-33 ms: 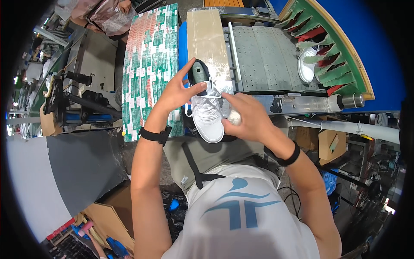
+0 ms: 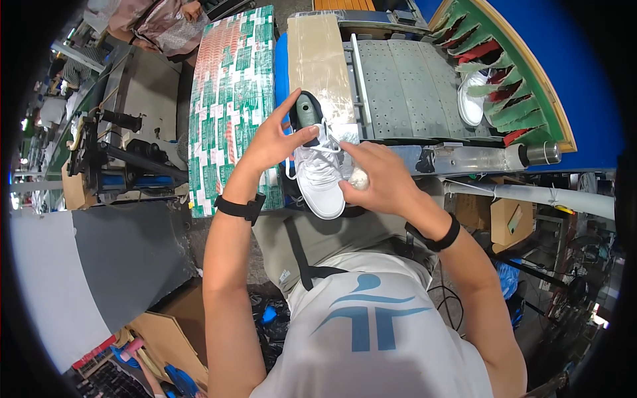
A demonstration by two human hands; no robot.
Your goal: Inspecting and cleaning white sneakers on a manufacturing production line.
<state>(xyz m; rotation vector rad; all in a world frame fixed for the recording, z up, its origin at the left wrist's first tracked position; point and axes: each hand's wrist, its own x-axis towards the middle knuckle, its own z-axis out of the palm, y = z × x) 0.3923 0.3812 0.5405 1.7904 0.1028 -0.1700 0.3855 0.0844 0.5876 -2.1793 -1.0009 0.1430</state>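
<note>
A white lace-up sneaker (image 2: 320, 186) lies toe toward me at the near end of the tan-covered surface. A dark green shoe tree (image 2: 306, 113) fills its dark-lined opening. My left hand (image 2: 273, 140) grips the collar, index finger along the outer side and thumb over the tongue. Beside the laces (image 2: 325, 147), my right hand (image 2: 385, 176) is closed around a slim tool with a whitish rounded end (image 2: 359, 179). The tool's thin tip seems to touch the laces near the top eyelets; its exact kind is partly hidden by my fingers.
On the right, a grey slatted conveyor (image 2: 405, 86) carries another white shoe (image 2: 472, 99) beneath green and red curtain strips (image 2: 504, 99). A stack wrapped in green-and-white printed film (image 2: 229, 113) stands left. A person (image 2: 162, 26) is at the far left. Cardboard (image 2: 166, 341) lies lower left.
</note>
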